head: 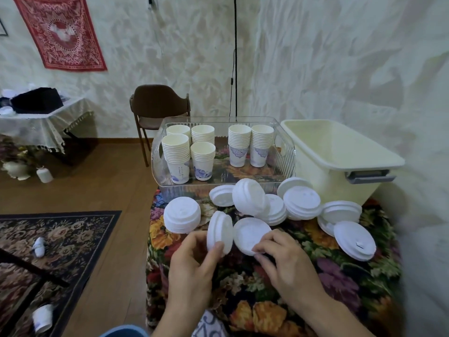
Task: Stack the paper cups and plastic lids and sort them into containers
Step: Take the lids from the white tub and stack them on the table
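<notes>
My left hand (194, 261) grips a small stack of white plastic lids (220, 233) held on edge above the table. My right hand (284, 259) pinches another white lid (250, 233) right beside it, tilted toward the first. More white lids lie loose and in short stacks across the table: one stack (182, 215) at the left, a leaning pile (257, 203) in the middle, others (352, 234) at the right. Several stacks of paper cups (202, 152) stand upright in a clear plastic tray (160, 171) at the back.
A cream plastic tub (340, 156) with a grey latch stands at the back right, nothing visible inside. The floral tablecloth (267, 300) covers the small table. A brown chair (158, 105) stands behind; a paper cup (42, 318) lies on the floor at left.
</notes>
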